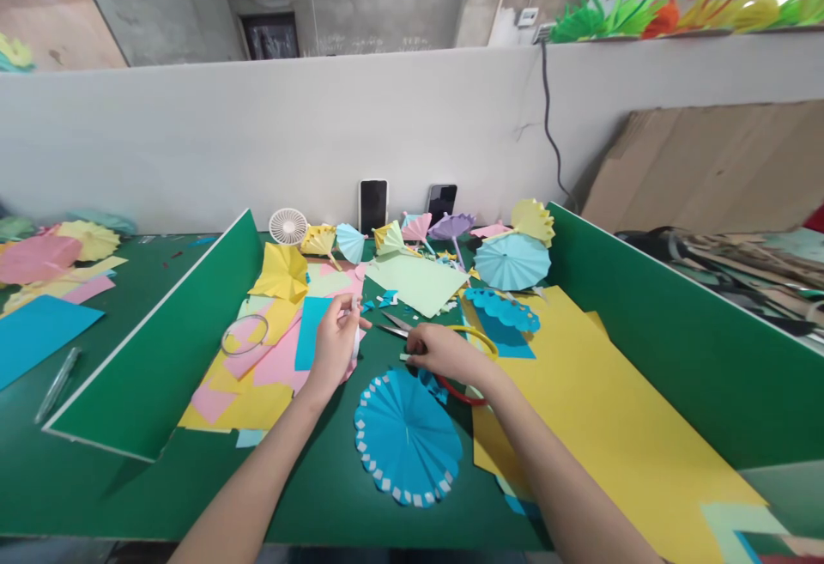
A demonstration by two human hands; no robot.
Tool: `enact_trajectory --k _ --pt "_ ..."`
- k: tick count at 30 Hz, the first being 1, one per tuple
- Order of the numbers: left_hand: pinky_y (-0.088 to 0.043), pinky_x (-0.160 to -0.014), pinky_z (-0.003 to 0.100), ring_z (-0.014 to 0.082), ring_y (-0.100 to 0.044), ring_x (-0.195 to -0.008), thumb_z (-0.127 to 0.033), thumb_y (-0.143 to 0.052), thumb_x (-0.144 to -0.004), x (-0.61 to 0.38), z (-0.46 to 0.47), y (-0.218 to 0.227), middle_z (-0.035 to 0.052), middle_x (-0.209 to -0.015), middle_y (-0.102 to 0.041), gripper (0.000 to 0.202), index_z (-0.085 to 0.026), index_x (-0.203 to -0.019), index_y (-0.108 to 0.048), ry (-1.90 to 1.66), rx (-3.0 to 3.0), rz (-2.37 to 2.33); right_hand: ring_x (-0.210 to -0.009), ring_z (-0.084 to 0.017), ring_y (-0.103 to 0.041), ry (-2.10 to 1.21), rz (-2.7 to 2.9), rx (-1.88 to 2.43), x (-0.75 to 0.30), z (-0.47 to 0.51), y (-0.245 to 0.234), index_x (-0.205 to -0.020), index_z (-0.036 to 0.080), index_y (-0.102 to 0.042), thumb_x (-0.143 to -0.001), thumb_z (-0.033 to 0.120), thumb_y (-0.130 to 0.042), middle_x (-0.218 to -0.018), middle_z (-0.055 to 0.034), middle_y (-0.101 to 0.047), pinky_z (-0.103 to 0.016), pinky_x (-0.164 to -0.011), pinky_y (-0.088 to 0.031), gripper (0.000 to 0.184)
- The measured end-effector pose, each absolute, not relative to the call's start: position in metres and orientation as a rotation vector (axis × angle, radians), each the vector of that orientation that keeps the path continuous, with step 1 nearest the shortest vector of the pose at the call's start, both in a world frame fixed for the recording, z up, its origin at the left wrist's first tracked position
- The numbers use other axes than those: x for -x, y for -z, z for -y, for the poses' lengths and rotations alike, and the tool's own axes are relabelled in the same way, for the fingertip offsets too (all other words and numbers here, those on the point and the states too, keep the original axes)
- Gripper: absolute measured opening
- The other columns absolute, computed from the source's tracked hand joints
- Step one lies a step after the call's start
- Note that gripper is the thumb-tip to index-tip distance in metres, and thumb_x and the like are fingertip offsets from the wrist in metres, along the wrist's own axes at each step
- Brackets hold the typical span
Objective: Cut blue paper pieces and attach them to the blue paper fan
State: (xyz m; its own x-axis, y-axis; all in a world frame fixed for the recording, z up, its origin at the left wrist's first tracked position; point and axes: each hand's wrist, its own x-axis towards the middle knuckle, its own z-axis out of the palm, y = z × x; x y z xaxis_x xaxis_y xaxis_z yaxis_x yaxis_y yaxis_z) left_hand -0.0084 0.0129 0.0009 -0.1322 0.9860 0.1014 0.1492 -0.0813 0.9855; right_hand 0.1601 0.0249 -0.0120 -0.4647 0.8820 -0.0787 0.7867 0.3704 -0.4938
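Observation:
My left hand [333, 342] is closed, thumb and fingers pinched around a small white item [356, 342], mostly hidden; I cannot make out its kind. My right hand [447, 353] reaches over the middle of the scissors [394, 329], its fingers bent and closed. The scissors' blades point left, spread apart, and their yellow and red handles show on either side of the wrist. A small pale strip [404, 358] is at the right fingertips. Below both hands lies a pleated blue paper disc [408, 435], with small white squares along its lower and left rim.
Paper sheets and scraps [257, 375] cover the left, with a clear ring [245, 335] on them. A large yellow sheet [592, 409] spreads right, near a scalloped blue piece [508, 311]. Paper umbrellas [513, 261], a fan [287, 227] and two phones [373, 206] stand behind. Green partitions [160, 358] flank the space.

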Motion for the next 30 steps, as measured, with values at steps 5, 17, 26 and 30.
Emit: enact_trajectory --k 5,17,26,30 --pt "-0.039 -0.045 0.016 0.0056 -0.053 -0.051 -0.023 -0.045 -0.073 0.007 -0.012 -0.005 0.0004 -0.079 -0.053 0.02 -0.017 -0.092 -0.049 -1.36 -1.323 -1.363 -0.062 -0.013 -0.053 -0.648 2.348 1.503 -0.151 -0.024 0.014 -0.071 0.015 -0.057 -0.071 0.012 -0.042 -0.07 -0.0037 -0.061 -0.02 -0.055 -0.034 0.015" --pt "-0.038 -0.048 0.018 0.0035 -0.044 -0.046 -0.03 -0.049 -0.073 0.01 -0.017 0.007 -0.0019 -0.071 -0.05 0.034 -0.02 -0.105 -0.053 -1.382 -1.33 -1.301 -0.071 -0.015 -0.054 -0.422 2.347 1.522 -0.137 -0.024 0.018 -0.087 0.016 -0.058 -0.078 0.018 -0.041 -0.075 -0.005 -0.061 -0.023 -0.062 -0.037 0.02" --pt "-0.039 -0.049 0.019 0.0044 -0.047 -0.044 -0.027 -0.049 -0.071 0.007 -0.014 -0.001 -0.0029 -0.065 -0.053 0.015 -0.015 -0.08 -0.048 -1.38 -1.28 -1.301 -0.083 -0.017 -0.048 -0.333 2.11 1.387 -0.145 -0.027 0.018 -0.081 0.014 -0.058 -0.079 0.02 -0.039 -0.086 -0.0079 -0.054 -0.028 -0.077 -0.037 0.019" --pt "-0.036 -0.045 0.018 0.0044 -0.044 -0.042 -0.03 -0.048 -0.071 0.007 -0.014 0.0 -0.0038 -0.061 -0.051 0.014 -0.016 -0.071 -0.046 -1.353 -1.327 -1.29 -0.073 -0.014 -0.051 -0.55 1.916 1.371 -0.145 -0.025 0.01 -0.08 0.015 -0.055 -0.077 0.02 -0.039 -0.079 -0.0051 -0.058 -0.025 -0.069 -0.039 0.017"
